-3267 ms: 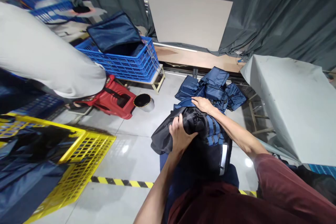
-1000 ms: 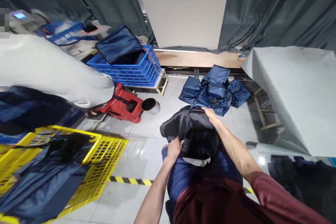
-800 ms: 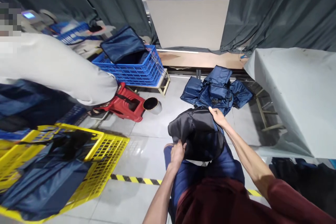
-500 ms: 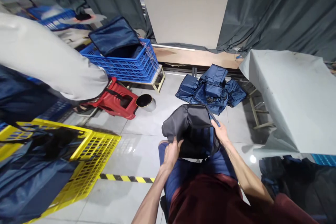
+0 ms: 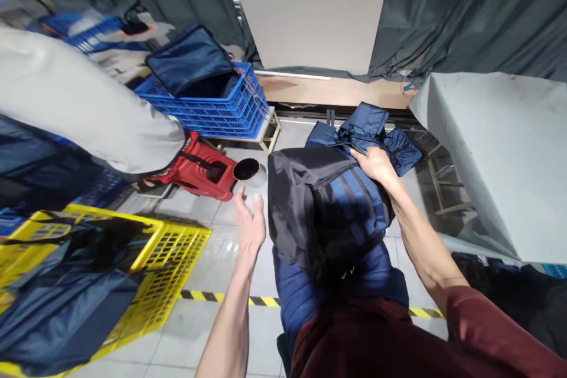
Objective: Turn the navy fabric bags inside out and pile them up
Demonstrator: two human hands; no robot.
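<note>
A black and blue fabric bag (image 5: pixel 292 207) rests across the person's lap, its plain black side to the left and blue-striped panel to the right. My right hand (image 5: pixel 375 164) is closed on the bag's top edge, by a dark strap or edging. Off the bag's left side, my left hand (image 5: pixel 250 218) hangs in the air with fingers apart, holding nothing. Beyond the bag, several folded blue bags (image 5: pixel 365 121) lie in a pile on the floor, partly hidden by it.
At left stands a yellow crate (image 5: pixel 177 254) with dark blue bags. A blue crate (image 5: pixel 199 112) sits on a low stand. Near a red stool (image 5: pixel 204 168) is a grey bin (image 5: pixel 257 174). A co-worker's pale sleeve (image 5: pixel 88 100) reaches in. A grey-covered table (image 5: pixel 496 147) stands right.
The bag has been raised and turned, now showing its black side and striped panel. My left hand has let go and moved left. My right hand has moved up, still gripping the edge.
</note>
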